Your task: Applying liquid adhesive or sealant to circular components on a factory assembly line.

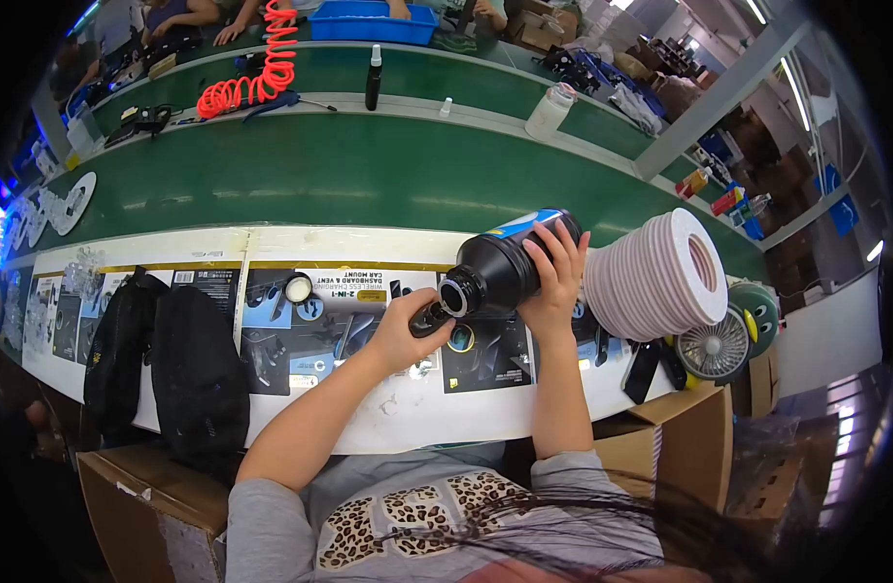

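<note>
A large black bottle (500,267) lies tilted on its side over the worktable, its open neck pointing left. My right hand (553,277) grips its body from the front. My left hand (403,330) is closed around a small dark cap or part (429,317) held right at the bottle's mouth. Both forearms come up from the lower edge, over printed sheets (310,325) laid along the table front.
A stack of pinkish white rings (660,277) lies right of the bottle, with a small fan (716,352) beneath. Two black pouches (165,360) lie at left. A green conveyor belt (349,175) runs behind, with an orange coiled hose (257,73), bottles and other people's hands beyond. Cardboard boxes (660,437) stand below.
</note>
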### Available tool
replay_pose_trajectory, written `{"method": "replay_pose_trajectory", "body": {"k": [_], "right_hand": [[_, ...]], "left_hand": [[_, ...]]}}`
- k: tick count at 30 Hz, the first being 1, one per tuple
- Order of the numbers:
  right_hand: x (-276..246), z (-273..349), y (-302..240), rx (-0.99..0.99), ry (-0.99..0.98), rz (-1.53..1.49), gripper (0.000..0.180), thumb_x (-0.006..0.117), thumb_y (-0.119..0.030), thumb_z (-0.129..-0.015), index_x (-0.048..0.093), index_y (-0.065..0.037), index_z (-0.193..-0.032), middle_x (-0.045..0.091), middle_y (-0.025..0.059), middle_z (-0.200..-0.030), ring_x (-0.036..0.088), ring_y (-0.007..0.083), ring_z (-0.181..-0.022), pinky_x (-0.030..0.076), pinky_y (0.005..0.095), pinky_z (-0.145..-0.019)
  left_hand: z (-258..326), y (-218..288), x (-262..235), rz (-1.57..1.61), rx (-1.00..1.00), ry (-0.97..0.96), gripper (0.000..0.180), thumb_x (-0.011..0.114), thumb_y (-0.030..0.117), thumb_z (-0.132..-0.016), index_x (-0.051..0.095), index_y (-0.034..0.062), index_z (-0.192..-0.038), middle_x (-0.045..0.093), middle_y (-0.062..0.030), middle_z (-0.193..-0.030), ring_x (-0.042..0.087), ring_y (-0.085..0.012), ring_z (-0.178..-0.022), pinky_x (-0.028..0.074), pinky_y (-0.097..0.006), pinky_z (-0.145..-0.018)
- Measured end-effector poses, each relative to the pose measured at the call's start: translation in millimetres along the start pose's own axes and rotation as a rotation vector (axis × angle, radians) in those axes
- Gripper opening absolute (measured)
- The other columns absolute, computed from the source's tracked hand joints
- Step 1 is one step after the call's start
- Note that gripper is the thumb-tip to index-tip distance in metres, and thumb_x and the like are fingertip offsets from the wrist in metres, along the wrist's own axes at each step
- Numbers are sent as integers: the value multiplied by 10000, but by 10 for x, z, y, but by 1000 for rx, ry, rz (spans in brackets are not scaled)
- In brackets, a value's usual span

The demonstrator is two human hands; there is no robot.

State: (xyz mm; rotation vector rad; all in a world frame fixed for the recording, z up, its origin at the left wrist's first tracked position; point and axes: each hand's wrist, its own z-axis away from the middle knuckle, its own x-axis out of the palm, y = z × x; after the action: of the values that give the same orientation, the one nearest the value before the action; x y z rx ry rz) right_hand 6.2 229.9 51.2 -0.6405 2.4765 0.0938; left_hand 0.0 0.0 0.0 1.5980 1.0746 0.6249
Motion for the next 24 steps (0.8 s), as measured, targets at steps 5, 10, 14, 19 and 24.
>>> {"method": "replay_pose_trajectory", "body": {"k": [5,10,14,19,24], "right_hand": [[14,-4,6,-37,-40,56,616,780,-97,-614,548,-139,-1183,545,81,-1280,425,341,-1282,143,579,-1128],[34,11,2,-31,-50,55,627,786,-106,-609,548,-138,-1188,546,80,-1280,427,340,-1280,142,580,-1129],[21,-10,-19,-23,-49,49,634,789,-110,-608,546,-138,-1193,546,80,-1280,429,340,-1279,142,581,-1128],[47,-13,-38,11,-22,-5,692,796,-70,-531,581,-171,-1181,541,48,-1293,426,311,-1279,143,587,-1126],[63,-1,-32,13,-34,2,693,796,-73,-531,580,-170,-1183,541,50,-1295,424,313,-1282,140,587,-1127]], "left_hand": [[-4,-1,-15,3,-13,1,211,685,76,-752,610,-3,-933,621,-92,-784,551,-143,-704,454,-271,-684],[10,-21,-18,-1,2,6,210,684,70,-758,606,-5,-938,616,-84,-786,545,-131,-712,451,-268,-682],[2,-26,-15,-2,11,-2,218,686,67,-760,603,-7,-949,607,-72,-785,531,-117,-718,446,-261,-681],[10,-7,-20,6,5,2,221,687,65,-759,602,-9,-950,607,-74,-792,529,-116,-718,444,-257,-679],[11,-9,-7,48,4,18,216,685,63,-759,606,-11,-945,616,-84,-794,543,-132,-722,449,-267,-690]]}}
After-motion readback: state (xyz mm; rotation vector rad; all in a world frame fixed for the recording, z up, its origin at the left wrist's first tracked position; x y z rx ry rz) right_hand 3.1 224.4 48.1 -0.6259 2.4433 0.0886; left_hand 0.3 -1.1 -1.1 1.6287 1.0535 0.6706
